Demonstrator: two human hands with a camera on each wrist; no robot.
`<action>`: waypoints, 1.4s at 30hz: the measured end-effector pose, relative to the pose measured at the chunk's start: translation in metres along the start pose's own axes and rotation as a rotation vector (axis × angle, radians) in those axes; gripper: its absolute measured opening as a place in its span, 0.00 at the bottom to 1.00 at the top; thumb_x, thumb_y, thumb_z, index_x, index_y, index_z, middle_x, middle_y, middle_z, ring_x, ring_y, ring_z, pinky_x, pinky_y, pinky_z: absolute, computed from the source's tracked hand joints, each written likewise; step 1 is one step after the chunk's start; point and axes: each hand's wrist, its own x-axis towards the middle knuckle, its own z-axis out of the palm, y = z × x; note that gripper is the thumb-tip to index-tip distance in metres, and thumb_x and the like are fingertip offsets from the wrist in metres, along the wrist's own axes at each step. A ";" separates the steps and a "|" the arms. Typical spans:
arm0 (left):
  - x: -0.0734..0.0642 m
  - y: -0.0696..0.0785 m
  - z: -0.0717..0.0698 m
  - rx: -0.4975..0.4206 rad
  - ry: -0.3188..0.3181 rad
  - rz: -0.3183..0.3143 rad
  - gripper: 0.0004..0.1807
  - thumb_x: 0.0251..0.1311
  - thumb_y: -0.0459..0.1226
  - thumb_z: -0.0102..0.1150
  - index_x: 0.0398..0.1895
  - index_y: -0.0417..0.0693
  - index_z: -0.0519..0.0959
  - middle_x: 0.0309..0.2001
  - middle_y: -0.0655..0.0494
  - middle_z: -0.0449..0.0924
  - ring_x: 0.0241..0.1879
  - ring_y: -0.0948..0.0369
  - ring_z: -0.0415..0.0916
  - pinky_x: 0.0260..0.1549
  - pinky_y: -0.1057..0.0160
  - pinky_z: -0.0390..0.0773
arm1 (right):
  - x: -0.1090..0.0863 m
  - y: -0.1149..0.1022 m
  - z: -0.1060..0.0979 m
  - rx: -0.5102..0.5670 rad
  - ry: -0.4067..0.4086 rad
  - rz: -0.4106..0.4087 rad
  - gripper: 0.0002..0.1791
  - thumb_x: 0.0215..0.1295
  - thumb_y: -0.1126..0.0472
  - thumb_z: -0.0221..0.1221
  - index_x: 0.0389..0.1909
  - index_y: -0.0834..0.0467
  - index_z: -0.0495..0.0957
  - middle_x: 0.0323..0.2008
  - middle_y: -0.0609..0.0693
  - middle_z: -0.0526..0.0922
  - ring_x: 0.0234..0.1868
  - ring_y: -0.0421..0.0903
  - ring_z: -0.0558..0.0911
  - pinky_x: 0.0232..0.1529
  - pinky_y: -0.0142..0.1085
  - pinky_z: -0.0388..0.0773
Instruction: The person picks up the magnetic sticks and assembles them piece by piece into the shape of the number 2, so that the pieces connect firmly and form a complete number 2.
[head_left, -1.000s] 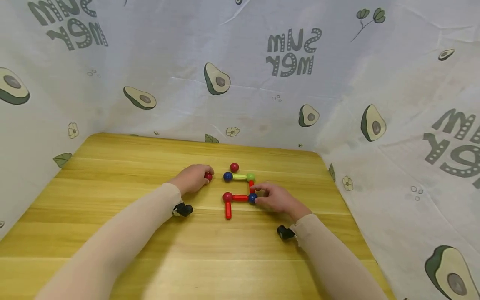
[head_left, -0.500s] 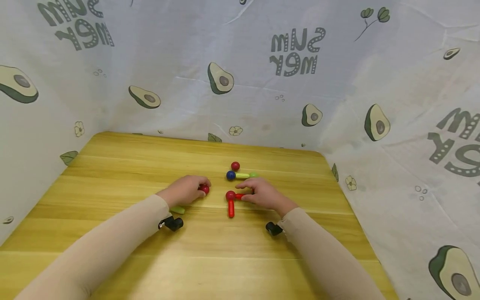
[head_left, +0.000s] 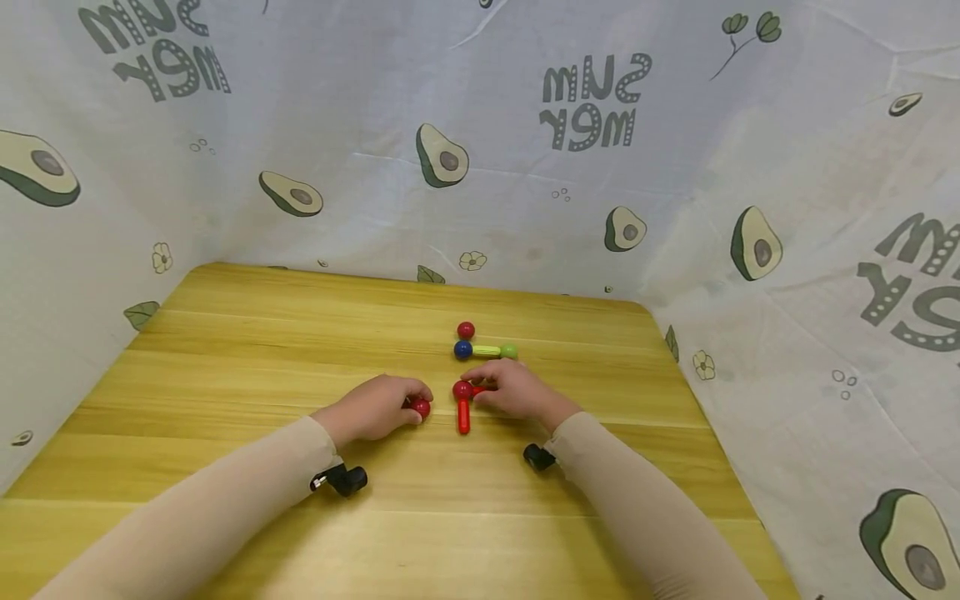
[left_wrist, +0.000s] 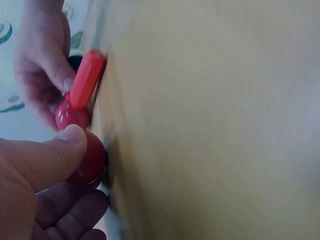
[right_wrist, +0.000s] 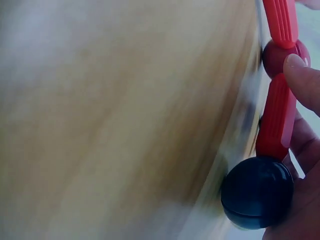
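My left hand (head_left: 375, 407) pinches a red ball (head_left: 422, 407) between thumb and fingers, just left of a loose-ended red stick (head_left: 464, 417). That stick runs toward me from another red ball (head_left: 462, 390), a corner joint in a chain of sticks and balls. My right hand (head_left: 516, 389) holds this corner ball, its thumb tip on it in the right wrist view. A second red stick (right_wrist: 276, 117) leads from the corner to a dark blue ball (right_wrist: 257, 192) beside the right palm; the hand hides that ball in the head view.
Behind the right hand, a blue ball (head_left: 463, 350), a yellow-green stick (head_left: 487, 352) and a green ball (head_left: 509, 352) form a row. One more red ball (head_left: 466, 331) sits just behind the blue one. The wooden table (head_left: 420, 533) meets a printed cloth (head_left: 360, 125) at the back.
My left hand has come toward me with its red ball, nearer the loose red stick. The right hand has slid left from the blue ball to the corner red ball.
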 end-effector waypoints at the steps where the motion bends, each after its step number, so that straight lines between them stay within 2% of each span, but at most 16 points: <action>1: -0.001 0.002 0.002 -0.001 0.000 0.005 0.16 0.69 0.42 0.69 0.58 0.55 0.83 0.48 0.61 0.86 0.47 0.61 0.79 0.58 0.53 0.80 | 0.000 0.000 0.001 -0.002 0.003 -0.001 0.20 0.69 0.59 0.70 0.62 0.50 0.85 0.48 0.44 0.89 0.46 0.40 0.82 0.53 0.40 0.81; 8: -0.005 0.009 0.011 -0.036 0.017 0.049 0.16 0.68 0.41 0.70 0.57 0.54 0.84 0.46 0.62 0.86 0.46 0.62 0.79 0.57 0.53 0.80 | 0.001 0.002 0.006 -0.024 0.025 0.022 0.21 0.69 0.55 0.70 0.62 0.46 0.84 0.40 0.37 0.87 0.42 0.38 0.80 0.60 0.47 0.65; 16: -0.008 0.013 0.016 -0.087 0.022 0.073 0.16 0.68 0.39 0.70 0.57 0.53 0.84 0.46 0.62 0.86 0.45 0.62 0.79 0.55 0.53 0.80 | 0.002 -0.003 0.006 -0.051 0.034 0.017 0.22 0.69 0.53 0.70 0.63 0.45 0.84 0.40 0.35 0.90 0.40 0.38 0.80 0.64 0.51 0.59; 25: -0.008 0.014 0.021 -0.138 0.022 0.062 0.16 0.68 0.39 0.70 0.57 0.54 0.84 0.47 0.63 0.86 0.44 0.64 0.80 0.55 0.53 0.81 | 0.002 -0.002 0.009 -0.086 0.048 0.010 0.19 0.71 0.53 0.68 0.61 0.44 0.85 0.35 0.34 0.89 0.38 0.36 0.81 0.62 0.51 0.59; 42: -0.008 0.017 0.026 -0.182 0.032 0.061 0.15 0.67 0.39 0.71 0.55 0.54 0.83 0.43 0.63 0.86 0.41 0.65 0.79 0.51 0.56 0.80 | 0.003 -0.008 0.007 -0.089 0.030 0.031 0.19 0.71 0.53 0.68 0.61 0.43 0.85 0.38 0.35 0.90 0.39 0.35 0.82 0.64 0.51 0.60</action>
